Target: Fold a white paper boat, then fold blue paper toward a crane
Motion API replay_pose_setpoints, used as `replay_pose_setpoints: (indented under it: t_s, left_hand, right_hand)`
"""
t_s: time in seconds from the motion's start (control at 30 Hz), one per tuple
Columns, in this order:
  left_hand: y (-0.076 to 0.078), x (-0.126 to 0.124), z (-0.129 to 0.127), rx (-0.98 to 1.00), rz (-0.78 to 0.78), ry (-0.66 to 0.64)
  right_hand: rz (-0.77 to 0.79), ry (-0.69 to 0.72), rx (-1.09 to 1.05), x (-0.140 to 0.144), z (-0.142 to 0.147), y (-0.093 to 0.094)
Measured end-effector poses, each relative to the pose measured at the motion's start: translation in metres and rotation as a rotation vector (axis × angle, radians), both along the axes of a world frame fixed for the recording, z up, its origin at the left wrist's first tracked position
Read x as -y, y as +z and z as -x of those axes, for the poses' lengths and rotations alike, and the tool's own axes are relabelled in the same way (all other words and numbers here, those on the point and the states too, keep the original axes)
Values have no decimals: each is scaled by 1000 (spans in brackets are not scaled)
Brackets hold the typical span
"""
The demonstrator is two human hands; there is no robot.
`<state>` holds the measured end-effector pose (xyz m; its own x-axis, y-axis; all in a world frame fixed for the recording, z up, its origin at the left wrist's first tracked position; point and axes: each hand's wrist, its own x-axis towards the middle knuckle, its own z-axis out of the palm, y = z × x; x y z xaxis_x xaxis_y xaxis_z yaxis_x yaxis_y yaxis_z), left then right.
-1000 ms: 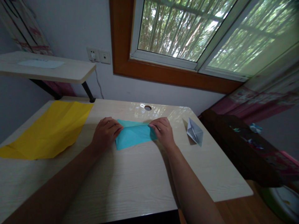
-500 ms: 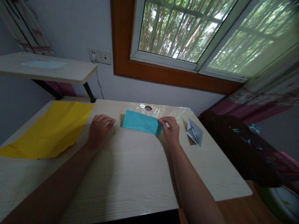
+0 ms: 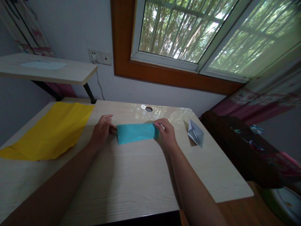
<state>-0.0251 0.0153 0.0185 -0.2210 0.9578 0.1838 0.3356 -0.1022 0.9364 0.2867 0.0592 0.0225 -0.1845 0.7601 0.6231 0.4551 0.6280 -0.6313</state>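
A turquoise strip of paper [image 3: 137, 133] lies nearly level across the desk in front of me, longer than it is wide. My right hand [image 3: 166, 130] pinches its upper right corner between thumb and fingers. Just off the paper's left end is my left hand [image 3: 102, 130], with its fingers apart and nothing seen in them; a small gap appears to part it from the paper. To the right of my right hand stands a pale grey folded paper piece [image 3: 196, 133], casting a shadow on the desk.
A large yellow sheet [image 3: 54, 131] covers the desk's left side. Behind it rises a small shelf [image 3: 77, 70] on dark legs. The desk [image 3: 141, 175] has a round cable hole [image 3: 149, 109] near its back edge, below the window. A dark object shows at the front edge.
The turquoise paper has turned level and come closer, its left end swinging down. My right hand has shifted slightly left with it. The left hand's fingers have opened out near the paper's left end.
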Motion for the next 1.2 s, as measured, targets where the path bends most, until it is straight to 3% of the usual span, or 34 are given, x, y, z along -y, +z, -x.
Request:
replay_pose_setpoints:
  t_s: [0.3,0.4,0.57,0.77,1.0,1.2]
  left_hand:
    - [-2,-3,5,-189,23,4]
    - [-6,-5,5,-121,47,-60]
    - [-12,-9,2,175,68,-206]
    - [-14,-12,4,269,-47,-105]
    - [-16,-15,5,357,-93,-78]
    - [-20,-18,4,292,-146,-38]
  right_hand:
    - [112,219,-21,-1,10,-8]
    - [129,249,-20,-1,11,-10]
    - [132,248,-22,0,13,-11]
    - [224,144,-107,-1,15,-18]
    - [488,119,-254,-6,13,-29]
    - [642,282,-416,-2,19,-24]
